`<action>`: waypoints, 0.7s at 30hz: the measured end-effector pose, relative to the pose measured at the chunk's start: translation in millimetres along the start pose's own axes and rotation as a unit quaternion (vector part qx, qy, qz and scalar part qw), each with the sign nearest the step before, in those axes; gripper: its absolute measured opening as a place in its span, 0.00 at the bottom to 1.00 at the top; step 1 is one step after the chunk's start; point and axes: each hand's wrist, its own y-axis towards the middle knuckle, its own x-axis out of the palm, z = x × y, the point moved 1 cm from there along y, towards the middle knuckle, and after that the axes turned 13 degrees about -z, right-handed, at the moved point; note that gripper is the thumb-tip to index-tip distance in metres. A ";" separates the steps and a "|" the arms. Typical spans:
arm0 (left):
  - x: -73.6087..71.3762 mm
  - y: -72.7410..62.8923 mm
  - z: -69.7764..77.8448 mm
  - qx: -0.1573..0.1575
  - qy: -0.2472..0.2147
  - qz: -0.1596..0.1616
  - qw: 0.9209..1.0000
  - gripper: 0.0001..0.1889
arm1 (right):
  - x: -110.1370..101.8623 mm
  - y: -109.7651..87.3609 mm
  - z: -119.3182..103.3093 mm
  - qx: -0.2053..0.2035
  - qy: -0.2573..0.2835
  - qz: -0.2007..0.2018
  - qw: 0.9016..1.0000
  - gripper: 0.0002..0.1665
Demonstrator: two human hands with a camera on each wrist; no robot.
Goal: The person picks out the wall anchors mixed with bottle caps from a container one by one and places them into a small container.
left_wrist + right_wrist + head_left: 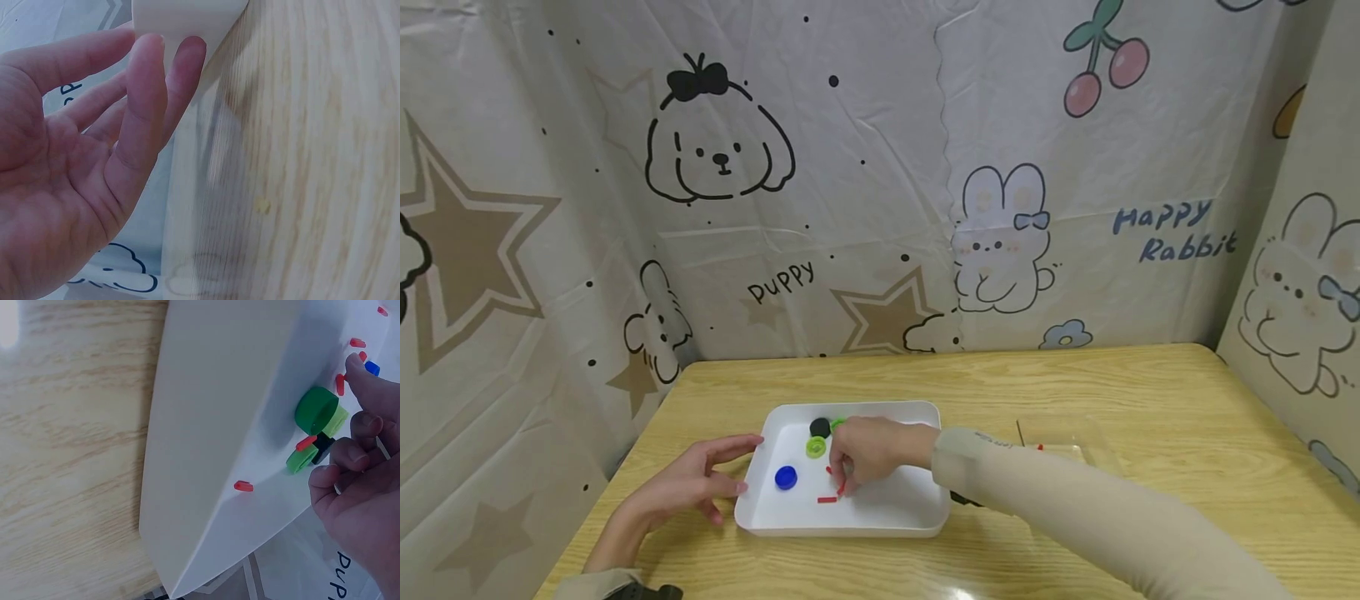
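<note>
A white tray lies on the table, its left rim touched by the fingers of my left hand, which are loosely spread. In the left wrist view that hand has its fingertips right at the tray's corner. Inside the tray, my right hand reaches down with curled fingers. Its thumb and fingertips pinch a small red stick; another red stick lies just below. Around the right hand are a dark green cap, a light green cap, a black cap and a blue cap.
A clear plastic container with something red in it stands on the wooden table, right of the tray and partly behind the right sleeve. One loose red stick lies near the tray's wall. A printed curtain hangs behind the table.
</note>
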 end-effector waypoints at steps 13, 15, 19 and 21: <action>2.2 -0.1 2.4 -0.005 -0.001 0.007 1.000 0.39 | -8.8 -19.7 -0.8 -0.004 0.000 0.008 1.000 0.10; 2.0 -0.6 2.0 -0.007 0.000 0.008 1.000 0.39 | -9.8 -24.2 -1.2 -0.006 0.004 0.009 1.000 0.10; 1.5 -1.2 1.5 -0.006 0.002 0.008 1.000 0.39 | -10.9 -33.9 -1.3 -0.010 0.013 0.010 1.000 0.10; 1.0 -1.3 1.2 -0.006 0.005 0.008 1.000 0.39 | -11.8 -38.9 -1.3 -0.013 0.016 0.009 1.000 0.09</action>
